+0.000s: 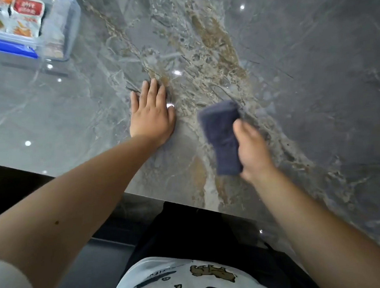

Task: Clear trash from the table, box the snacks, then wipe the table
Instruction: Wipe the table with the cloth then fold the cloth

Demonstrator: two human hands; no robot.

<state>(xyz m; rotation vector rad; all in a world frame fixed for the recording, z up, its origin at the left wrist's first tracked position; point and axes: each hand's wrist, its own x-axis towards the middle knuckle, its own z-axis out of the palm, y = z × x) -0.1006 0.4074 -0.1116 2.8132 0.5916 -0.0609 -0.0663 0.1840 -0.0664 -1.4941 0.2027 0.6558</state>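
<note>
R hand fist-grips folded dark-blue cloth on glossy grey veined marble table; L hand flat, fingers spread, holding nothing. Clear plastic box w/ snack packs far left.

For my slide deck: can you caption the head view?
Right hand wipes the marble table with a dark blue cloth; left hand rests flat; snacks boxed.

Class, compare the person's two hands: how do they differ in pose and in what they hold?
The left hand lies flat, fingers spread, on the grey marble table; the right hand is curled. The left holds nothing; the right keeps a grip on a folded dark blue cloth. Both are bare and over the table.
</note>
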